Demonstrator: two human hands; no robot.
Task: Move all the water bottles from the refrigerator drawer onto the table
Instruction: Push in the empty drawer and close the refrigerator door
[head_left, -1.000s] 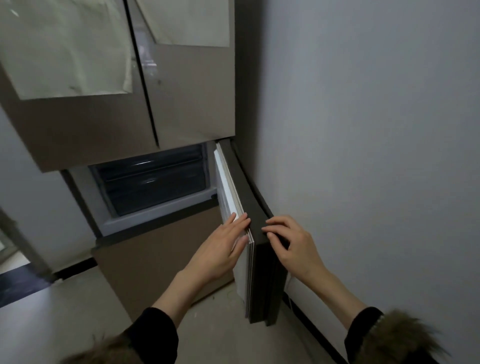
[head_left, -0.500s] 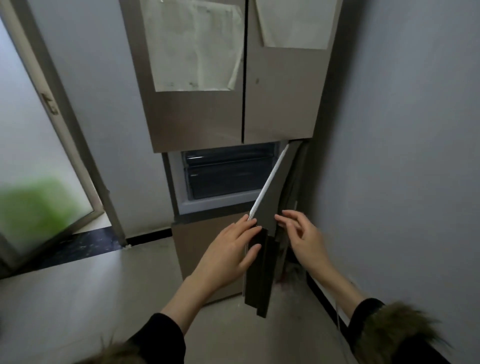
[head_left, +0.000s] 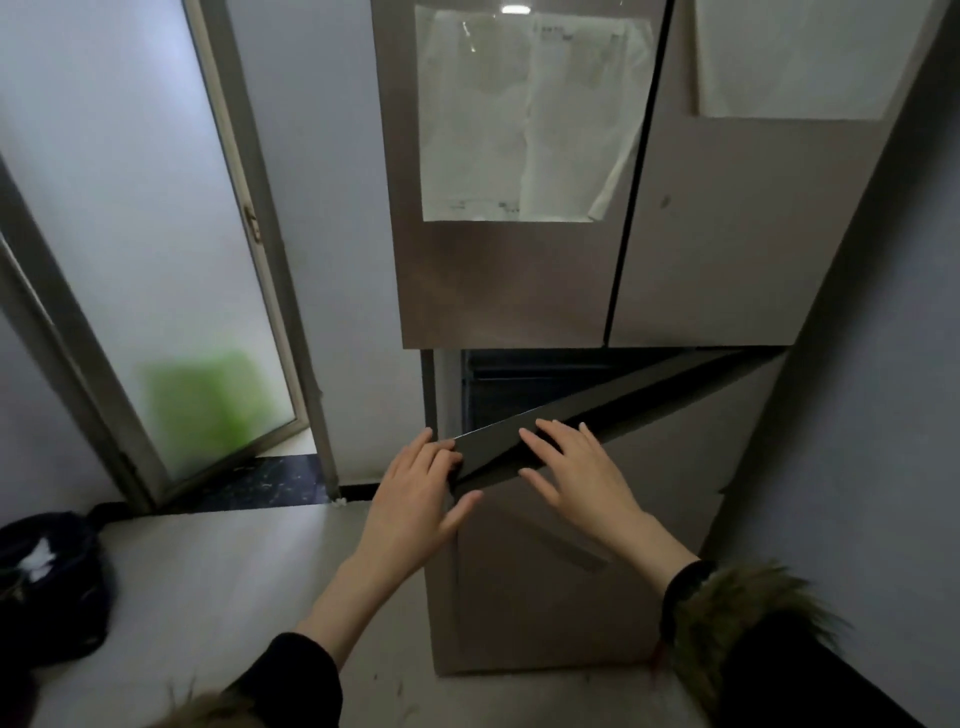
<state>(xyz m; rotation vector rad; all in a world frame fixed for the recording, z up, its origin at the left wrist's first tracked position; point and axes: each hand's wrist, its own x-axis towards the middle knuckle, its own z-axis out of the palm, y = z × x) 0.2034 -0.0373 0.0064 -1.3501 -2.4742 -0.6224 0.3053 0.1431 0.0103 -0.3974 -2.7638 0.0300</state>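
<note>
Head view. The refrigerator (head_left: 519, 291) stands against the wall on the right, its two upper doors closed, with paper sheets (head_left: 524, 119) taped to the left upper door. Below them, the lower door (head_left: 587, 519) hangs at an angle, partly swung across its compartment. A dark wedge of the compartment interior (head_left: 519, 384) shows above the door's top edge.

The left hand (head_left: 415, 499) lies on the free corner of the door, fingers straight and resting along the top edge, thumb spread below against the door face. The right hand (head_left: 576, 473) lies flat on the dark top edge just beside it, fingers extended and slightly spread. Neither grip is closed round anything; both hands only press on the door.

No water bottle is visible in this view. The visible part of the compartment is dark, and its contents cannot be made out. The worktop named in the task is out of view.

Step in hand, as judged: handling the lower door. Whether the door is being opened or pushed shut cannot be told from this view alone. If bottles remain inside, the next move calls for swinging the door fully clear, pulling out the drawer, and taking a firm wrap of the fingers round one bottle.

To the left are a frosted glass door (head_left: 171, 260) and a dark bag (head_left: 47, 582) on the floor.
</note>
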